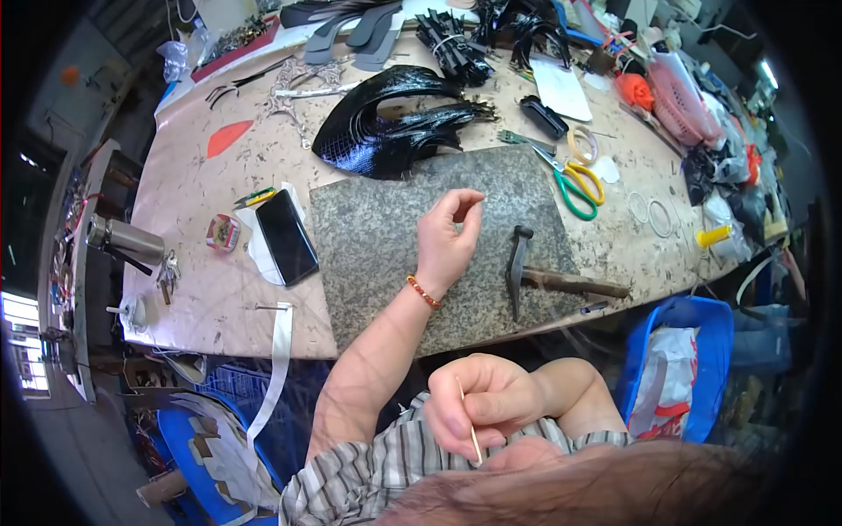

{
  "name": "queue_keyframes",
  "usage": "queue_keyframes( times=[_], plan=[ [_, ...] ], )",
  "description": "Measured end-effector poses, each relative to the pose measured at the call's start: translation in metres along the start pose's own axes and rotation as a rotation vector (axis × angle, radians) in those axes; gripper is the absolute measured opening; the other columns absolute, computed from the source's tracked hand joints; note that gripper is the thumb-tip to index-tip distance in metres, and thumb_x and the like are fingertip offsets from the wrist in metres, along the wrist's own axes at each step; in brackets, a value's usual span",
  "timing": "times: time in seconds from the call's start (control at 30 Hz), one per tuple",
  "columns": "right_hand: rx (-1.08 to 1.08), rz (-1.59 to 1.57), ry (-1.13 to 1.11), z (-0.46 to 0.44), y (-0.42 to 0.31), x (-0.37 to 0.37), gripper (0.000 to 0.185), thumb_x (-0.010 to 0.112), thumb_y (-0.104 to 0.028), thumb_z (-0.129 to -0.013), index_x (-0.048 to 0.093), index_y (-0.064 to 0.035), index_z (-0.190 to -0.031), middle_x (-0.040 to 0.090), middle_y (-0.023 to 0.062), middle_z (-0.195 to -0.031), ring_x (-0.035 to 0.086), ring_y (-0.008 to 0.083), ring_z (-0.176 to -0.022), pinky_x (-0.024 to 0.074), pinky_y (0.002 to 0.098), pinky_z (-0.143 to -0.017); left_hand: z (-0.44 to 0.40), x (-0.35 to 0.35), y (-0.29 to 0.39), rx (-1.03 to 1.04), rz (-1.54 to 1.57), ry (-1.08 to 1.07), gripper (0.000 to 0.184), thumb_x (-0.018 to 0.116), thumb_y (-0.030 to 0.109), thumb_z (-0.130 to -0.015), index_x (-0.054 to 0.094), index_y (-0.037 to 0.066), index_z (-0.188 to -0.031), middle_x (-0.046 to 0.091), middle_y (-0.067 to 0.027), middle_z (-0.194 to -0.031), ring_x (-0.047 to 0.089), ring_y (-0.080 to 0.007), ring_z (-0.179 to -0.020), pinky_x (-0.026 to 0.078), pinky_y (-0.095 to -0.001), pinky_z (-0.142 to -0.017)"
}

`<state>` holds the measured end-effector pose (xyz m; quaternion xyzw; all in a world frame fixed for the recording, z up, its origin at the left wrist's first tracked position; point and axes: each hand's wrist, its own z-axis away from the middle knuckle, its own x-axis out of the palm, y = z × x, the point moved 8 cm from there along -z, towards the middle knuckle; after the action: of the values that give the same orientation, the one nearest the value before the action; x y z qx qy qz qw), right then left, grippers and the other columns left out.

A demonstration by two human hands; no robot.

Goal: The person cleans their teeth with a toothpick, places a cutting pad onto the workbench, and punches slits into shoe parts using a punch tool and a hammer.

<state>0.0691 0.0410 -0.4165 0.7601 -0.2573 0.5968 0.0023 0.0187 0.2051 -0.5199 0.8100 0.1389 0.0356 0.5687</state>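
Note:
My left hand [449, 235] hangs over the grey stone slab [377, 237], its fingers curled and the thumb close to the index fingertip. Whether anything small sits in that pinch is not clear. Close to my face, my right hand [487, 403] pinches a thin wooden stick [472, 425] that points down. A hammer [517, 272] with a wooden handle lies on the slab's right part. Glossy black strips [386, 123] lie at the slab's back edge. Left of the slab is a black phone [287, 237].
Green-and-yellow scissors [574, 186], a tape roll [581, 145] and a black case [544, 117] lie to the back right. A steel flask [127, 241] is at the left edge. Blue bins [702, 351] stand below the table, one holding bags.

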Motion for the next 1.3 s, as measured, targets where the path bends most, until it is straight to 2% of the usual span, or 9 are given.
queue_keyframes(
  times=[0.07, 0.27, 0.53, 0.57, 0.77, 0.93, 1.07, 1.23, 1.3],
  plan=[
    [-0.006, -0.007, -0.021, -0.007, 0.002, 0.003, 0.023, 0.046, -0.023, -0.103, 0.051, -0.0017, -0.099, 0.057, 0.0107, -0.082, 0.039, 0.0025, -0.054, 0.0351, 0.0185, -0.051, 0.001, 0.000, -0.002, -0.002, 0.004, 0.003, 0.012, 0.065, 0.005, -0.087, 0.067, 0.003, -0.099, 0.069, -0.0021, -0.084, 0.061, -0.0059, -0.073, 0.049, -0.0226, -0.069],
    [0.012, -0.130, -0.100, -0.009, 0.012, 0.006, 0.019, 0.049, -0.019, -0.101, 0.050, -0.0001, -0.100, 0.053, 0.0088, -0.088, 0.039, 0.0019, -0.055, 0.0333, 0.0178, -0.049, 0.001, 0.002, -0.004, -0.005, 0.011, -0.009, 0.012, 0.065, 0.005, -0.088, 0.067, 0.003, -0.100, 0.069, -0.0010, -0.084, 0.060, -0.0050, -0.074, 0.048, -0.0217, -0.069],
    [0.017, -0.161, -0.073, -0.006, 0.018, 0.005, 0.017, 0.052, -0.017, -0.100, 0.048, 0.0000, -0.099, 0.049, 0.0045, -0.084, 0.041, 0.0024, -0.051, 0.0356, 0.0208, -0.054, 0.001, 0.003, -0.005, -0.038, 0.020, -0.024, 0.012, 0.064, 0.006, -0.089, 0.066, 0.003, -0.100, 0.068, -0.0006, -0.084, 0.058, -0.0046, -0.073, 0.048, -0.0215, -0.069],
    [0.035, -0.192, -0.075, -0.006, 0.018, 0.007, 0.017, 0.052, -0.017, -0.100, 0.048, -0.0002, -0.099, 0.049, 0.0042, -0.083, 0.041, 0.0024, -0.051, 0.0361, 0.0212, -0.055, 0.001, 0.004, -0.006, -0.073, 0.014, -0.043, 0.013, 0.063, 0.003, -0.088, 0.066, 0.002, -0.100, 0.068, -0.0066, -0.090, 0.064, -0.0115, -0.079, 0.051, -0.0254, -0.074],
    [0.009, -0.217, -0.059, -0.004, 0.018, 0.007, 0.016, 0.052, -0.016, -0.100, 0.048, -0.0007, -0.097, 0.048, 0.0019, -0.080, 0.041, 0.0016, -0.049, 0.0366, 0.0211, -0.057, 0.001, 0.004, -0.006, -0.056, 0.010, -0.045, 0.013, 0.063, 0.003, -0.088, 0.066, 0.002, -0.100, 0.069, -0.0063, -0.090, 0.064, -0.0111, -0.079, 0.051, -0.0253, -0.074],
    [0.075, -0.193, -0.052, 0.000, 0.019, 0.006, 0.023, 0.058, -0.024, -0.097, 0.053, -0.0020, -0.095, 0.054, 0.0019, -0.084, 0.051, 0.0081, -0.077, 0.0401, 0.0208, -0.071, 0.002, 0.004, -0.003, -0.044, 0.003, -0.051, 0.013, 0.063, 0.003, -0.088, 0.066, 0.002, -0.100, 0.069, -0.0066, -0.090, 0.064, -0.0114, -0.079, 0.051, -0.0256, -0.074],
    [0.060, -0.219, -0.077, -0.001, 0.016, 0.008, 0.022, 0.059, -0.023, -0.097, 0.053, -0.0020, -0.094, 0.054, 0.0017, -0.084, 0.050, 0.0083, -0.078, 0.0396, 0.0212, -0.071, 0.002, 0.004, -0.003, -0.048, -0.002, -0.052, 0.013, 0.063, 0.003, -0.088, 0.066, 0.002, -0.101, 0.069, -0.0070, -0.090, 0.065, -0.0118, -0.079, 0.051, -0.0257, -0.074],
    [-0.055, -0.167, -0.100, -0.004, 0.012, 0.009, 0.017, 0.055, -0.016, -0.098, 0.053, -0.0004, -0.094, 0.048, 0.0024, -0.077, 0.041, 0.0036, -0.055, 0.0324, 0.0173, -0.052, 0.001, 0.004, -0.002, -0.041, -0.011, -0.056, 0.013, 0.063, 0.003, -0.088, 0.066, 0.002, -0.100, 0.069, -0.0073, -0.090, 0.065, -0.0124, -0.080, 0.052, -0.0258, -0.074],
    [-0.100, -0.109, -0.096, -0.003, 0.014, 0.006, 0.017, 0.055, -0.016, -0.098, 0.053, -0.0003, -0.093, 0.049, 0.0028, -0.078, 0.041, 0.0046, -0.056, 0.0322, 0.0174, -0.051, 0.001, 0.004, -0.002, -0.037, -0.005, -0.053, 0.013, 0.063, 0.003, -0.088, 0.066, 0.002, -0.100, 0.069, -0.0074, -0.090, 0.065, -0.0125, -0.080, 0.052, -0.0259, -0.074]
  ],
)
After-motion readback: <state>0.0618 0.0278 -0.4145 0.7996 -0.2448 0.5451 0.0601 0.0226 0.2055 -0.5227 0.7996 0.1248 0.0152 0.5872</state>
